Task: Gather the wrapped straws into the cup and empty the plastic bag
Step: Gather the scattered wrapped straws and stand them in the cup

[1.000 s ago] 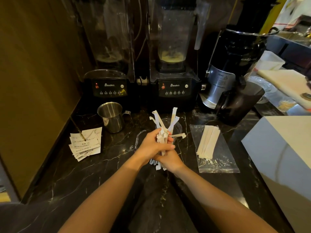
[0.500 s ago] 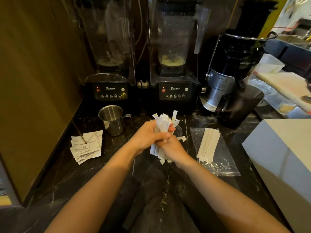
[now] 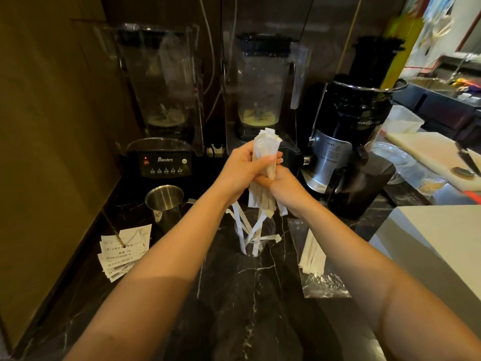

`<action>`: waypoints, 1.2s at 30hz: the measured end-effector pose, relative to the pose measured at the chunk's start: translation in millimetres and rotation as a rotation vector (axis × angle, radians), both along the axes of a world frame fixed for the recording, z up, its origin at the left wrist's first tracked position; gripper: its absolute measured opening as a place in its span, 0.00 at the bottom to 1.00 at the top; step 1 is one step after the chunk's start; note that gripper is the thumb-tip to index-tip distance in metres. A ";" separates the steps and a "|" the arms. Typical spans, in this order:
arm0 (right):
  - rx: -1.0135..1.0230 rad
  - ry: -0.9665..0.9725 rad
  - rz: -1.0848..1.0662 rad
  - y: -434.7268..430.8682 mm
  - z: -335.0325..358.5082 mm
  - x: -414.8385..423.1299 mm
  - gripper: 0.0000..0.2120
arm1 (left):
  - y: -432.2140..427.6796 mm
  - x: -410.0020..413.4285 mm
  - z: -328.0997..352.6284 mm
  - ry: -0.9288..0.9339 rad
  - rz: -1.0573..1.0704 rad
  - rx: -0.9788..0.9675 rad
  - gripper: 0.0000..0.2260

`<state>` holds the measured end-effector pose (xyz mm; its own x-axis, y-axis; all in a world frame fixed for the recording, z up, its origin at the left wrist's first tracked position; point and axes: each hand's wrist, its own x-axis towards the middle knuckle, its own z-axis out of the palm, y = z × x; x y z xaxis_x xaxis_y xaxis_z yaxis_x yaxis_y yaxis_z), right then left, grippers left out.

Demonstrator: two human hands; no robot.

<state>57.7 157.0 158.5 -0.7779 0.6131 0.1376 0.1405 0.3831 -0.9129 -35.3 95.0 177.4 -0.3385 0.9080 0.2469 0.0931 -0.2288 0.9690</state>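
We have lifted the bundle of wrapped straws (image 3: pixel 263 175) clear above the clear cup (image 3: pixel 253 238), where a second ago it sat low. Both the left hand (image 3: pixel 244 170) and right hand (image 3: pixel 285 190) clasp it, fingers closed, tidied for dropping in. A few loose ones already lean in the cup; more lie in the plastic bag (image 3: pixel 316 259) on the worktop (image 3: pixel 234 295).

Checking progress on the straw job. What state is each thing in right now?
Left hand: closed around the straw bundle.
Right hand: gripping the bundle lower down.
Straw bundle: upright, held above the cup.
Clear cup: upright, a few straws inside.
Plastic bag: flat on the counter, straws inside.
Steel jug: upright.
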 end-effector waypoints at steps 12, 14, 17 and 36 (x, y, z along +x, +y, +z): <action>-0.095 -0.036 0.025 6.6 -42.7 -12.3 0.15 | -0.3 -10.7 -44.4 -0.012 0.062 -0.092 0.11; -0.095 -0.014 0.000 7.2 -47.9 -12.0 0.17 | -0.7 -11.4 -49.6 0.007 0.069 -0.117 0.13; -0.107 0.005 -0.031 7.8 -54.7 -11.4 0.15 | -0.7 -10.3 -53.7 0.014 0.080 -0.145 0.16; 0.076 0.068 -0.176 13.9 -70.9 -8.5 0.13 | -4.8 -15.2 -65.5 0.513 0.131 -0.219 0.16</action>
